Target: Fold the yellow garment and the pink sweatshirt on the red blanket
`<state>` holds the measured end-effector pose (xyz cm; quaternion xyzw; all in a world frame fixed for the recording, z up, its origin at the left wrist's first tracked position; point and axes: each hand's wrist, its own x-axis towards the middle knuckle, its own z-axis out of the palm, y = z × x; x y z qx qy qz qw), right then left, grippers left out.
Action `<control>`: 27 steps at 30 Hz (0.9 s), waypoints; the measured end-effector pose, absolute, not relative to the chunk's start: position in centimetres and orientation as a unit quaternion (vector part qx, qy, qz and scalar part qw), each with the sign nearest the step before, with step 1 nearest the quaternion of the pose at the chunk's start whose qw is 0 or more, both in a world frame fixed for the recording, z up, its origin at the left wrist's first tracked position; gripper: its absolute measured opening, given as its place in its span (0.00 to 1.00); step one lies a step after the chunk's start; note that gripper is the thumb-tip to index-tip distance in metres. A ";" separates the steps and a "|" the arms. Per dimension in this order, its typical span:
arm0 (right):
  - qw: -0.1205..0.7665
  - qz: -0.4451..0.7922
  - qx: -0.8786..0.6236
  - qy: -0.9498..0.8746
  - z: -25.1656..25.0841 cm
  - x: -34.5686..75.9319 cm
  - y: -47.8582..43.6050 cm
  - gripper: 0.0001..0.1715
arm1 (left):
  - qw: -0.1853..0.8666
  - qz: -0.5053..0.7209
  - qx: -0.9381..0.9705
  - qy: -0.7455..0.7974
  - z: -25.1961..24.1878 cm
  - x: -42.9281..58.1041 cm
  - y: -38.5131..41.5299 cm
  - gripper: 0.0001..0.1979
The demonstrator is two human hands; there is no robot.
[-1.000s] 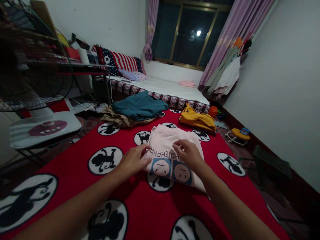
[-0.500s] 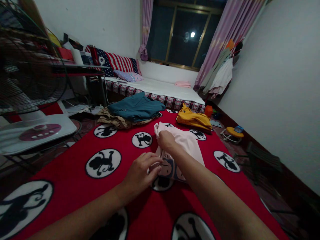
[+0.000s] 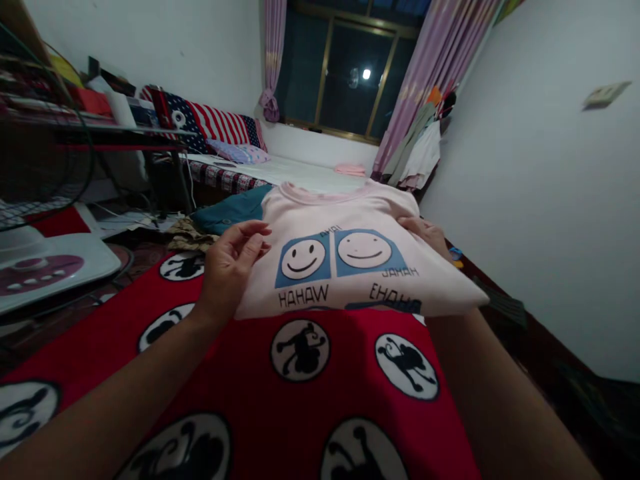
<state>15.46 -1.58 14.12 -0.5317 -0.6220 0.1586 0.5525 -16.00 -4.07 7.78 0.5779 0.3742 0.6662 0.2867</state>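
Note:
A pale pink T-shirt (image 3: 345, 213) with blue smiley panels and black lettering hangs spread out, its print facing me and its neckline at the top. My right hand (image 3: 427, 235) is closed on the shirt's right side, fingers gripping the cloth. At the opposite edge, my left hand (image 3: 231, 263) is half curled, thumb and fingertips slightly apart. Its fingertips overlap the shirt's left edge; firm contact does not show. Below lies a red blanket (image 3: 350, 350) with black monkey figures in white circles.
Behind the shirt's left side lie a teal garment (image 3: 230, 208) and a brown patterned cloth (image 3: 190, 235). A fan base (image 3: 50, 267) stands at left near a cluttered desk (image 3: 125, 137). Farther back are a bed (image 3: 300, 170) and a window (image 3: 355, 80); clothes (image 3: 423, 157) hang at right.
The pink T-shirt was bunched low on the blanket and is now raised and spread. My hands have moved apart, the right one to the shirt's right side. The view has shifted right.

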 end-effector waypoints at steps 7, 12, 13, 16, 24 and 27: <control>0.453 0.264 -0.699 -0.487 1.4 20.6 -6.7 0.08 | 0.248 0.480 0.720 0.436 2.4 -16.1 -3.2 0.15; 0.453 0.154 -0.748 -0.460 -2.7 23.5 -6.9 0.23 | 0.219 0.381 0.759 0.480 -2.0 -15.2 -0.8 0.20; 0.444 0.121 -0.744 -0.484 -2.7 23.6 -6.4 0.24 | 0.214 0.372 0.761 0.487 -2.4 -14.9 -0.2 0.20; 0.397 0.022 -0.745 -0.536 -2.2 23.0 -4.7 0.30 | 0.207 0.345 0.769 0.496 -2.8 -13.5 0.8 0.22; 0.337 -0.072 -0.640 -0.687 -2.6 18.0 -3.7 0.28 | 0.155 0.343 0.825 0.421 -3.9 -9.3 0.7 0.25; 0.202 -0.039 -0.645 -0.735 -3.3 16.6 -4.0 0.31 | 0.108 0.324 0.837 0.428 -5.3 -7.8 -0.3 0.23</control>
